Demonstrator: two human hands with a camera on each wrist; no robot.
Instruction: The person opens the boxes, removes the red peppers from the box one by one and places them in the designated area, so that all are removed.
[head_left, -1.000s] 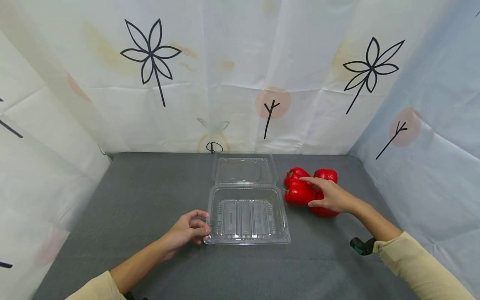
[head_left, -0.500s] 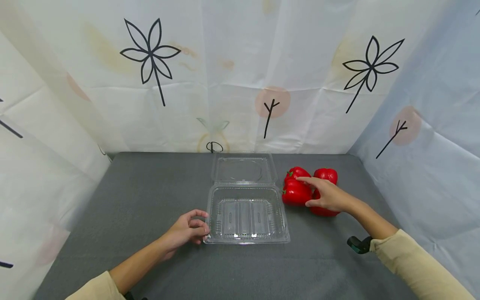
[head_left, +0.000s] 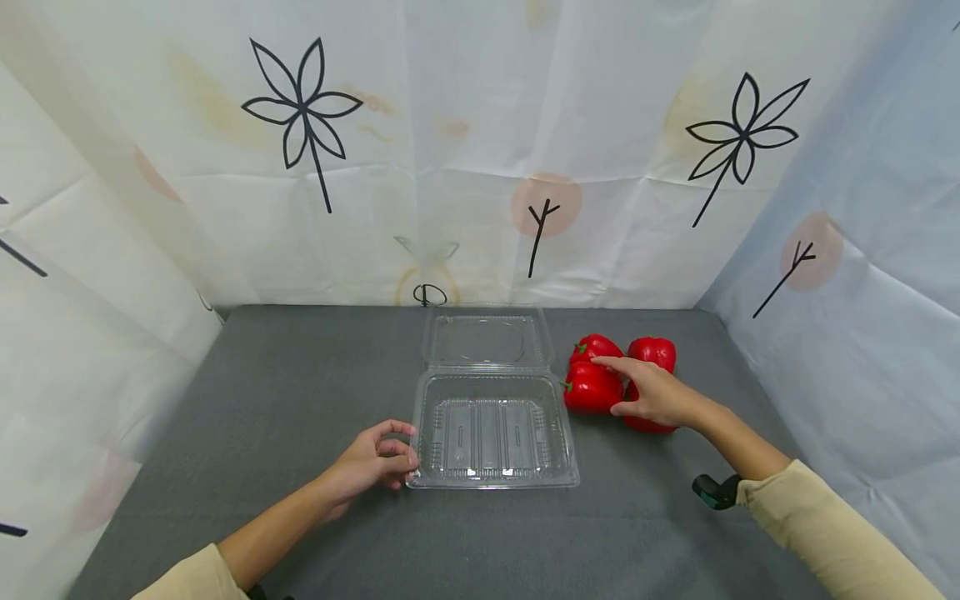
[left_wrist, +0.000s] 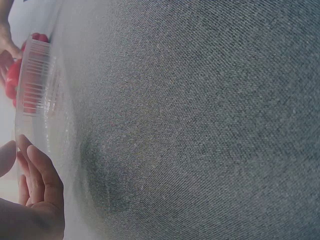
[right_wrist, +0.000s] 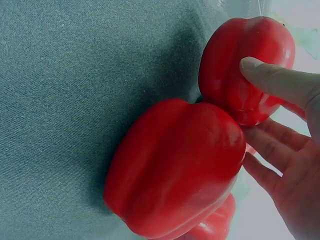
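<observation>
In the head view, a clear plastic clamshell container (head_left: pixel 491 482) lies unfolded with its lid (head_left: pixel 483 340) toward the back. My left hand (head_left: pixel 371 461) holds its left rim near the front corner; in the left wrist view, thumb and curled fingers (left_wrist: pixel 45 170) meet at that rim. My right hand (head_left: pixel 656 392) grips a red bell pepper (head_left: pixel 591 387) just right of the container. The right wrist view has the thumb pressed on this pepper (right_wrist: pixel 225 75) and fingers reaching round its far side. A larger-looking red bell pepper (right_wrist: pixel 170 170) sits close beside it.
More red bell peppers stand around the right hand, one behind the held pepper (head_left: pixel 597 344) and one at the back right (head_left: pixel 652 352). Grey cloth (head_left: pixel 315 375) covers the table. Patterned white curtains (head_left: pixel 450 167) close off the back and sides.
My right hand has moved slightly left, bringing the front bell pepper closer to the container's right edge. The left hand and container have stayed almost in place.
</observation>
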